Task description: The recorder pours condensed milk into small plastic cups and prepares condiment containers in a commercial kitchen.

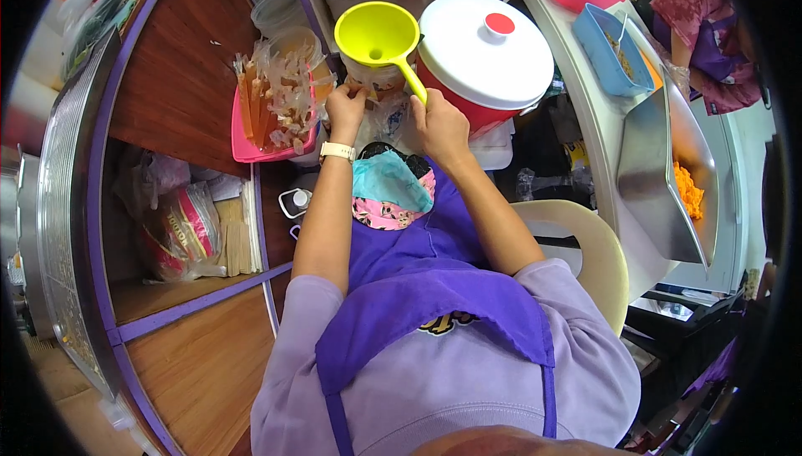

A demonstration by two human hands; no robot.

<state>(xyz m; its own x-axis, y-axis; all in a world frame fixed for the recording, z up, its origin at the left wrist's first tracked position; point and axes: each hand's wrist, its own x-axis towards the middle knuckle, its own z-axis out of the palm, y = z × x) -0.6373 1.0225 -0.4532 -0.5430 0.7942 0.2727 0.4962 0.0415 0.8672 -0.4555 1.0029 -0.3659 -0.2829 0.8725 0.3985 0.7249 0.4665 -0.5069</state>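
My right hand [442, 127] grips the handle of a lime-green plastic funnel [377, 31], whose wide mouth faces up above a clear tub. Just left of the funnel's lower side is my left hand [346, 108], its fingers drawn together near a clear plastic bag [390, 119]; whether they pinch something is too small to tell. A pink basket [272, 156] beside my left hand holds many knotted plastic tubes of orange liquid [247, 105]. To the right of the funnel stands a red round cooler [495, 122] with a white lid [463, 58]. Patterned cloths [393, 196] lie on my lap.
A wooden cabinet [182, 61] with purple edges stands on the left. Along the right runs a white counter [579, 80] with a blue container [611, 48] and a steel bin [658, 174] of orange food. Another person [708, 36] is at the upper right, beyond the counter.
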